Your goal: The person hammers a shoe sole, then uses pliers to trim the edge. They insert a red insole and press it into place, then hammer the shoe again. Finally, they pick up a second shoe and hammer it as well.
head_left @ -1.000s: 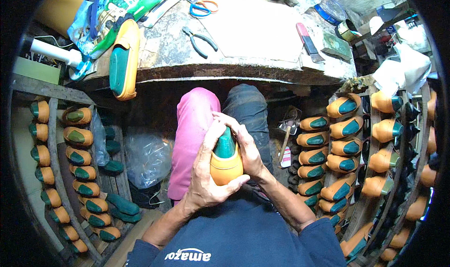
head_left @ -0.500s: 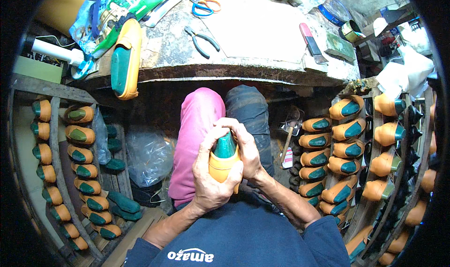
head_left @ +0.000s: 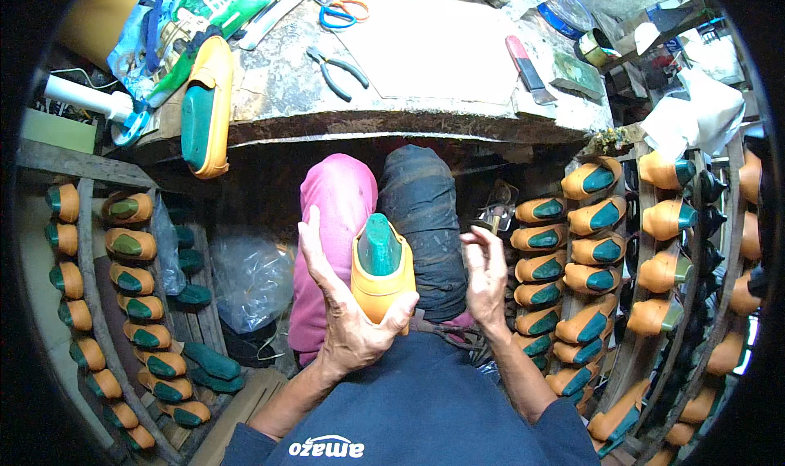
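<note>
A tan-yellow shoe upper (head_left: 381, 293) fitted on a green shoe last (head_left: 380, 249) is held in front of my lap. My left hand (head_left: 352, 323) supports it from the left and below, thumb across its near end and fingers stretched up along its left side. Off to the right, my right hand (head_left: 486, 282) is apart from the shoe, fingers bent and parted, with nothing seen in it. A hammer lies just beyond it, mostly hidden by the hand.
Racks of tan shoes on green lasts stand at left (head_left: 141, 306) and right (head_left: 599, 249). The workbench (head_left: 278, 82) ahead bears pliers (head_left: 337, 75), scissors (head_left: 337, 16), a red-handled knife (head_left: 527, 69) and another tan shoe (head_left: 208, 110) jutting over its edge.
My right hand has let go of the shoe and moved right, toward the hammer. My left hand keeps the shoe, its fingers now straighter. The whole view has shifted slightly.
</note>
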The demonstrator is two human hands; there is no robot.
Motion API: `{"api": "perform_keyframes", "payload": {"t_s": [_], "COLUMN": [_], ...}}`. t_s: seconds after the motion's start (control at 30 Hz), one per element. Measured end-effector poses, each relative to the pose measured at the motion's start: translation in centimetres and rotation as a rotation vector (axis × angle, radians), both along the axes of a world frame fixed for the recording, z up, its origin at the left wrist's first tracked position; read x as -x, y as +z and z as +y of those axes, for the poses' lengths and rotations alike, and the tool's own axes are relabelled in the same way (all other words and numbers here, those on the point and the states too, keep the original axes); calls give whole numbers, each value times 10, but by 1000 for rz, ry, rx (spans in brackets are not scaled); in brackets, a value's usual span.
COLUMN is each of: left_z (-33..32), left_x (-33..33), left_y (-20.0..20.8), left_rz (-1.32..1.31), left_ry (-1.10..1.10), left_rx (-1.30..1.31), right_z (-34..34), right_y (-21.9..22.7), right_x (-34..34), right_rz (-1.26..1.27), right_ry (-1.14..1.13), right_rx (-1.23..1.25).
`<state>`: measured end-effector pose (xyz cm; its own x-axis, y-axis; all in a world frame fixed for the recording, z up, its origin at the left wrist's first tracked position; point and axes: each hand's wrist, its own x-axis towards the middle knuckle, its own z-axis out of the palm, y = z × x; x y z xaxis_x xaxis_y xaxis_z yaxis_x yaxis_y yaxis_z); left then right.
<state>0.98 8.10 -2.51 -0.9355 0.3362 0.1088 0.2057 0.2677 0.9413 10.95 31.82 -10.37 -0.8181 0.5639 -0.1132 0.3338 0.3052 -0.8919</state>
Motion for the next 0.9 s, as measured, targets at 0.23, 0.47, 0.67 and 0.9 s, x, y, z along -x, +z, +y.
{"api": "perform_keyframes", "payload": {"t_s": [0.23,0.47,0.67,0.9], "left_z": [-5,-16,-6,-26], "left_x": [8,20,27,43], "left_y": [4,37,28,16], "left_rz": [120,-26,-211,-310], "left_ry": [-245,-361,-47,35], "left_rx": [9,146,-21,-43], "right_z": [172,209,144,41], "right_y": [-233,-388,-298,-10], "right_x": [-86,-81,-69,-43], "right_rz": [-814,-588,-283,-73], "right_ry": [-382,-468,-482,68], "right_rx": [-212,291,-131,464]}}
